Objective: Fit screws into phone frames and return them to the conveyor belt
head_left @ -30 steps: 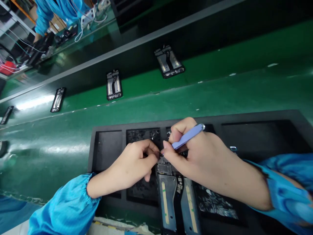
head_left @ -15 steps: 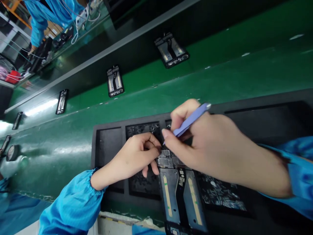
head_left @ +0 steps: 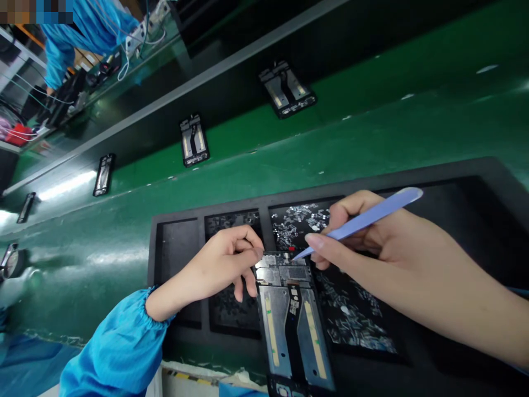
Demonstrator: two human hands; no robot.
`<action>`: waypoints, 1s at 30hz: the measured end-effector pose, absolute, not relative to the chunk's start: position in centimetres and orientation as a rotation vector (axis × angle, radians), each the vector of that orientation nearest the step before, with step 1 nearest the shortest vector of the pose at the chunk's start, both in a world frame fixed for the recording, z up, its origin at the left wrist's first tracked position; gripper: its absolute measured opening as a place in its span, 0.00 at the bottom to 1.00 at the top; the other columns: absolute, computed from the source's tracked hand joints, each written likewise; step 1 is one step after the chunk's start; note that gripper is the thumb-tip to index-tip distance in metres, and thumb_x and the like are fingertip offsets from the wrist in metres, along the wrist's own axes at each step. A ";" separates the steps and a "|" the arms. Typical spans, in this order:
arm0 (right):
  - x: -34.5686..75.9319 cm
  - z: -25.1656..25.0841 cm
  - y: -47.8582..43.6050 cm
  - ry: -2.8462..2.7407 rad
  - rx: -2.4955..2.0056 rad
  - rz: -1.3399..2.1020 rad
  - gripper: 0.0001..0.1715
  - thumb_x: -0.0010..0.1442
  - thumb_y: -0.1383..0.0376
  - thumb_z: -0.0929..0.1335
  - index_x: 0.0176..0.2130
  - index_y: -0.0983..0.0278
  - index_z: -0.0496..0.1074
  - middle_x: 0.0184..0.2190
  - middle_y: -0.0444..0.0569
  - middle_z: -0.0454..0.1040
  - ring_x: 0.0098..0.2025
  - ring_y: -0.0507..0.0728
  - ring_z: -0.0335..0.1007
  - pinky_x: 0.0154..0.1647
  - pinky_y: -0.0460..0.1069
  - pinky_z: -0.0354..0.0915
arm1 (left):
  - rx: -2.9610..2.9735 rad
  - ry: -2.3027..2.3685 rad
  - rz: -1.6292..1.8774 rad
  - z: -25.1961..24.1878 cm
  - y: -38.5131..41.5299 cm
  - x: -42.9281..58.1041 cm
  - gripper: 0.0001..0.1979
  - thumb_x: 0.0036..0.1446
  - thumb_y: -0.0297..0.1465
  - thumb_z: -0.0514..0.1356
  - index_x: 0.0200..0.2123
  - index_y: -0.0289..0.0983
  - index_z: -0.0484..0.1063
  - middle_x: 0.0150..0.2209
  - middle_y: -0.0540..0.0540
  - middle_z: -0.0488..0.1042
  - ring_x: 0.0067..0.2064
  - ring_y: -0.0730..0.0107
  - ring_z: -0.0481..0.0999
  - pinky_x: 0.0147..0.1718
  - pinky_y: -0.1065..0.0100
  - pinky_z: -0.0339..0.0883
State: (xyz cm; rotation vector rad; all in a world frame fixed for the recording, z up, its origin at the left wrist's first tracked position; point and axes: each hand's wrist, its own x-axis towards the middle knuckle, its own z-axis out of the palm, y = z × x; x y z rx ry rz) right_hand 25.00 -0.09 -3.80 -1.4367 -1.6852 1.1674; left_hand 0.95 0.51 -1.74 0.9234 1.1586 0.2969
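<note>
An opened phone frame (head_left: 289,325) lies lengthwise on a black compartment tray (head_left: 177,259), its circuit board end toward the belt. My left hand (head_left: 219,267) is closed, with its fingertips pinched against the top left corner of the frame. My right hand (head_left: 372,242) grips lilac tweezers (head_left: 359,220), whose tip touches a small red spot at the frame's top edge. Tray compartments beside the frame hold several tiny silvery parts (head_left: 301,220).
A green conveyor belt (head_left: 372,127) runs behind the tray with three more phone frames (head_left: 286,95) spaced along it. Another person in a blue sleeve (head_left: 61,44) works at the far left end, among cables. A round black object (head_left: 10,260) sits at the left edge.
My right hand has drawn back to the right, uncovering the frame's board and the parts compartment; the tweezers now lie flatter. My left hand has stayed at the frame's corner.
</note>
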 end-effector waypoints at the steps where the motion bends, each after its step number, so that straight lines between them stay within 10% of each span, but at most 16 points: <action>1: 24.9 -3.6 0.0 -1.673 -1.446 1.211 0.18 0.63 0.48 0.71 0.35 0.56 0.63 0.22 0.41 0.78 0.23 0.56 0.79 0.18 0.47 0.71 | 0.923 1.159 0.296 -1.7 0.5 1.0 0.03 0.60 0.28 0.59 0.36 0.37 0.65 0.24 0.57 0.68 0.20 0.74 0.77 0.13 0.79 0.69; 20: 24.4 -3.4 0.2 -1.580 -1.520 1.373 0.20 0.58 0.48 0.72 0.34 0.56 0.63 0.23 0.44 0.80 0.26 0.60 0.82 0.22 0.50 0.73 | 0.935 1.197 0.303 -2.0 0.0 1.0 0.03 0.58 0.26 0.55 0.36 0.38 0.64 0.22 0.57 0.68 0.18 0.74 0.75 0.16 0.75 0.70; 30: 24.3 -3.2 1.2 -1.376 -1.553 1.586 0.19 0.56 0.52 0.73 0.35 0.60 0.65 0.25 0.49 0.81 0.27 0.60 0.82 0.23 0.48 0.73 | 1.805 1.353 0.278 -0.8 -0.6 1.6 0.04 0.59 0.25 0.54 0.32 0.37 0.66 0.18 0.60 0.55 0.19 0.82 0.53 0.19 0.78 0.48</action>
